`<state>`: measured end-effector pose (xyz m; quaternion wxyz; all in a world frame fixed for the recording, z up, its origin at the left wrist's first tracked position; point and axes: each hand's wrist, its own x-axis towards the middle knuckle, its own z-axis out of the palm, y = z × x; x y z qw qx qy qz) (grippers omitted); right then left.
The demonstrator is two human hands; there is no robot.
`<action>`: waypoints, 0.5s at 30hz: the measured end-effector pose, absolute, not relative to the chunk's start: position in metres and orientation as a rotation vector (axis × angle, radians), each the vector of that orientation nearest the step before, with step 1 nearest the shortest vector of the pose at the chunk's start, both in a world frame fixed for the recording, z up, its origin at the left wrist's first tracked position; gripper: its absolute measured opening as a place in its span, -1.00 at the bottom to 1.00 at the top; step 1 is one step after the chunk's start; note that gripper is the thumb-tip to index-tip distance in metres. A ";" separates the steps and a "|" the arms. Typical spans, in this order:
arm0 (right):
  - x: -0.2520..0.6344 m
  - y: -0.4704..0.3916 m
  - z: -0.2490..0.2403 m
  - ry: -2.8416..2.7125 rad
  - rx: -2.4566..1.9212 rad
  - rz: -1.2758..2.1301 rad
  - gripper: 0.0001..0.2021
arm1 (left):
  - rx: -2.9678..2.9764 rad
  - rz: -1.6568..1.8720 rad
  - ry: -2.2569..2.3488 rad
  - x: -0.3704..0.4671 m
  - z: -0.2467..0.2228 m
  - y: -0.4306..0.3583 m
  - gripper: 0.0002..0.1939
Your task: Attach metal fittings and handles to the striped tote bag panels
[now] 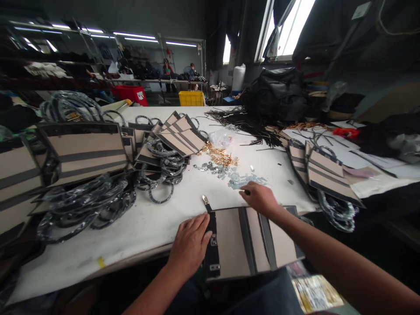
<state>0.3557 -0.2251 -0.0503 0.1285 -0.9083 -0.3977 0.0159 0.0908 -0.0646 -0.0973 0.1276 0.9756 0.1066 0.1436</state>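
A beige panel with black strips [229,245] lies at the table's front edge, partly over my lap. My left hand [190,240] rests on its black left border, fingers stretched out and lying flat. Metal fittings [214,267] sit along that border, and a strap with a shiny metal tip [205,200] sticks out beyond the far corner. Over the panel's far edge reaches my right hand [259,197], its fingers pinched together beside a heap of small silver metal plates [241,178]. A small dark bit shows at those fingertips, too small to name. Gold-coloured metal pieces [221,156] lie just behind the plates.
Stacked beige panels [85,146] with plastic-wrapped handles [88,199] fill the left side. More panels [331,173] lie at the right. Dark cords [243,124] and a black bag [278,94] are at the back right. Beyond the table stand a yellow crate [191,99] and seated people.
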 end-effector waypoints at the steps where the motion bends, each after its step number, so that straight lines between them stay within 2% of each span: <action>1: 0.373 -0.229 -0.051 -1.084 -2.691 0.048 -0.68 | 2.814 0.415 0.321 0.092 -0.096 -0.063 -0.58; 9: 0.425 -0.240 -0.084 -0.839 -2.756 0.106 -0.69 | 2.626 0.477 0.481 0.108 -0.093 -0.050 -0.76; 15: 0.421 -0.242 -0.069 -0.853 -2.679 0.147 -0.76 | 2.534 0.500 0.538 0.109 -0.097 -0.050 -0.76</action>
